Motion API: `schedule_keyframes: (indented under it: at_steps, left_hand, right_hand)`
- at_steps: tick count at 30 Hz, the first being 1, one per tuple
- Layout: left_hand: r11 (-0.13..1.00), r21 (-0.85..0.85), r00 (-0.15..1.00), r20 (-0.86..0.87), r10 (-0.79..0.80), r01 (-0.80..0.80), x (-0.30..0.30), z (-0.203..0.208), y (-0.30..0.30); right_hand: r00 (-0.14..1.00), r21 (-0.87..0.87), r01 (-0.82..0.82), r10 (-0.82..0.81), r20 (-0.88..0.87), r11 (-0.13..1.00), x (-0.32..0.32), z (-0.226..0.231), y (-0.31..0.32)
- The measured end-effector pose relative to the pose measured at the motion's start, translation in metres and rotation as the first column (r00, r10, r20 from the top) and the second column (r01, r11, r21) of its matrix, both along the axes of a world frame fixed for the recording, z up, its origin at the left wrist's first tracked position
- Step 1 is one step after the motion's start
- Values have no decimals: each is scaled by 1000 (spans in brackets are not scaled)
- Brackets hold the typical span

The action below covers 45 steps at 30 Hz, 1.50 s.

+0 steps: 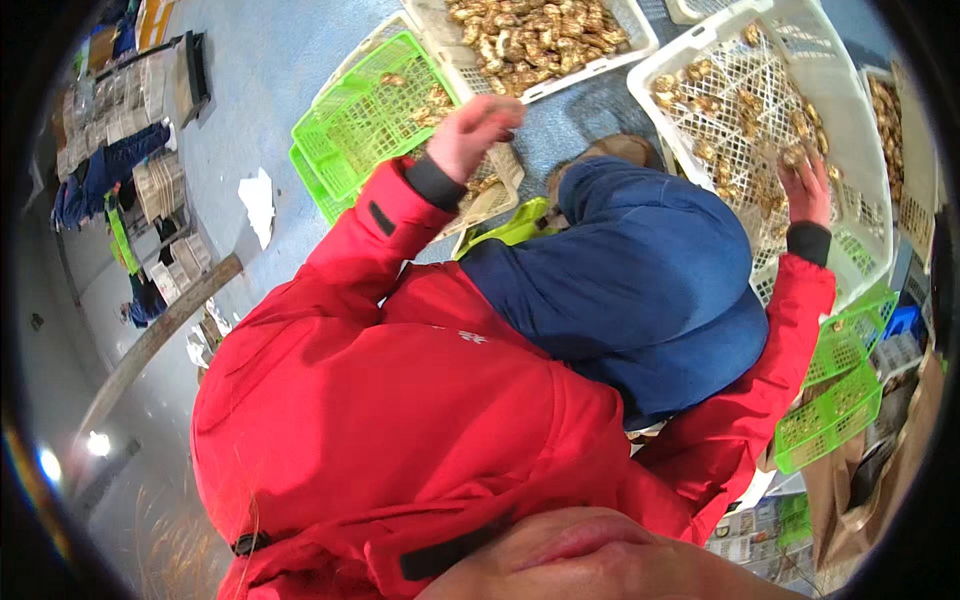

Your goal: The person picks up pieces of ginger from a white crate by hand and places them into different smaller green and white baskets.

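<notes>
Over the right edge of the bright green basket (345, 135), my left hand (474, 137) hangs with its fingers loosely bent and apart, and nothing shows in it. My right hand (806, 190) reaches into the large white lattice crate (735, 28) at the right. Its fingertips close on a brown-and-cream mushroom (793, 156). More mushrooms (748, 110) lie scattered on that crate's floor. A white crate (592, 84) at the top middle holds a dense heap of mushrooms (540, 40). A few mushrooms (436, 103) also lie in the green basket.
My bent legs in blue trousers (640, 270) fill the space between the crates. More green baskets (830, 415) stand at the lower right, beside brown sheeting (880, 490). A curved pole (150, 340) rises at the left. A torn white scrap (257, 207) lies on the blue floor (240, 90).
</notes>
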<state>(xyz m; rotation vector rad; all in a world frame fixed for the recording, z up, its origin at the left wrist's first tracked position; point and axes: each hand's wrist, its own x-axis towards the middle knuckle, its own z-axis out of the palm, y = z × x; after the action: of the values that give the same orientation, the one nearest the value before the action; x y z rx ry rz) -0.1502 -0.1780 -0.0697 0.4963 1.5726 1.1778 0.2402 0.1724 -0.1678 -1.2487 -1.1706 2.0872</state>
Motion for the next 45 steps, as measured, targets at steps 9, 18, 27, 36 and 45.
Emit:
schedule_keyframes:
  at_steps: [9,18,27,36,45]
  left_hand:
    - [970,187,986,-84,-143,156,71,2,42]
    - [933,344,835,480,-270,104,66,31,146]
    - [941,319,370,892,-258,-113,101,-8,199]
    - [918,396,643,706,-297,-9,91,2,183]
    - [971,199,336,931,-144,-134,109,-20,219]
  right_hand:
    - [988,79,-76,86,-129,994,-48,104,-21]
    - [971,306,-225,237,-3,925,-100,125,-52]
    - [984,391,-154,105,143,907,-87,129,-52]
    - [982,192,136,-158,101,972,-22,75,-10]
    - [878,281,133,-244,411,950,51,1,35]
